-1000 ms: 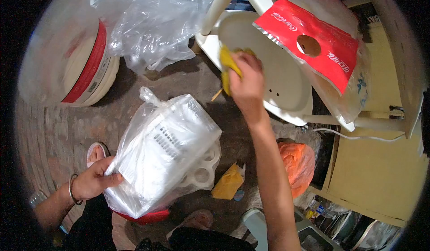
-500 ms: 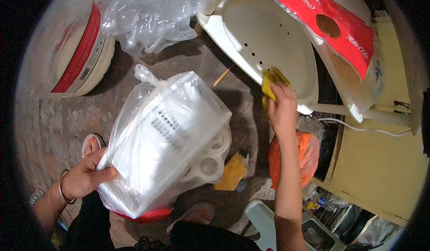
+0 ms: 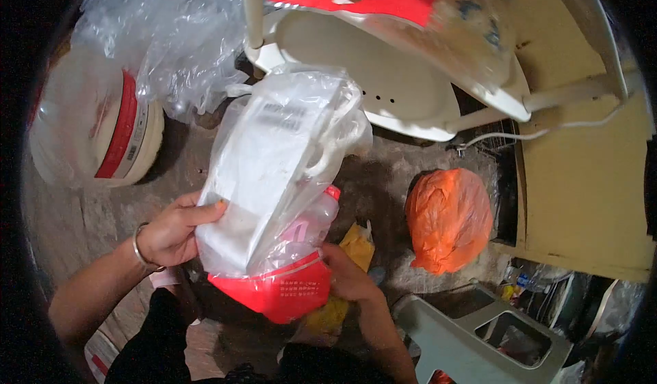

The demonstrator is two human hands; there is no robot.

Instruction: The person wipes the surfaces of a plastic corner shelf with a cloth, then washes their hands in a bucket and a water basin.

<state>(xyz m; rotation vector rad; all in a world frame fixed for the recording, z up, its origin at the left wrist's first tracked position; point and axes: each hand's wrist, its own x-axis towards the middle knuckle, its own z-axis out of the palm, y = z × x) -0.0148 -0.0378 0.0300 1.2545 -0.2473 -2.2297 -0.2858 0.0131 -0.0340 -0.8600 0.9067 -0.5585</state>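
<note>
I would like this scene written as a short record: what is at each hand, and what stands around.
Left hand: holding a clear bag with a white package inside
Right hand: at the edge of a red piece, fingers partly hidden
Picture left: white bucket with a red band
Picture top: white rack
Picture right: orange bag on the floor

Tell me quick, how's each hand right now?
Left hand: closed, holding the clear plastic bag.
Right hand: at the red plastic, fingers hidden; grip can't be told.
</note>
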